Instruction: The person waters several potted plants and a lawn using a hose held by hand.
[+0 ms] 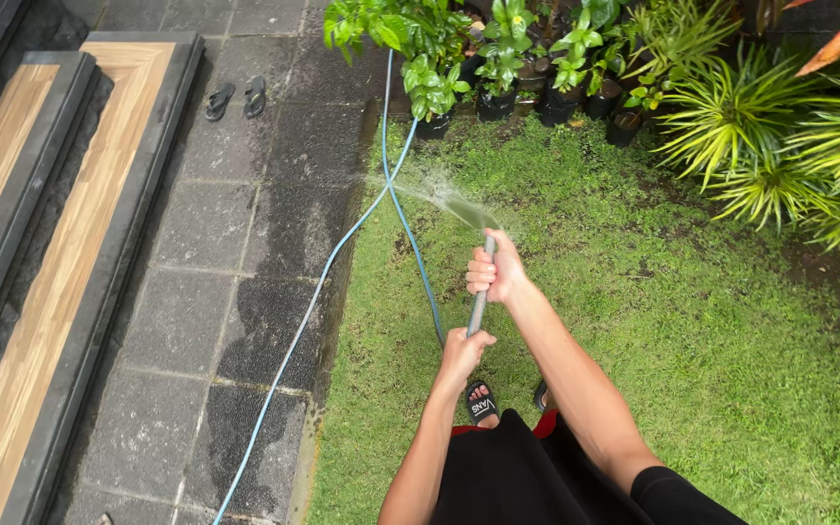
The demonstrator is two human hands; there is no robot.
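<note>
Green lawn (692,369) is lying beneath a blue hose (308,309) trailing toward seven o'clock, its nozzle end spraying water (439,197) toward eleven o'clock, the right hand (498,270) and left hand (466,350) both clenching it.

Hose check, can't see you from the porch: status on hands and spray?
Right hand grips blue garden hose at nozzle end. Left hand grips lower. Water spray fanning toward potted plants. Nothing blocking.
</note>
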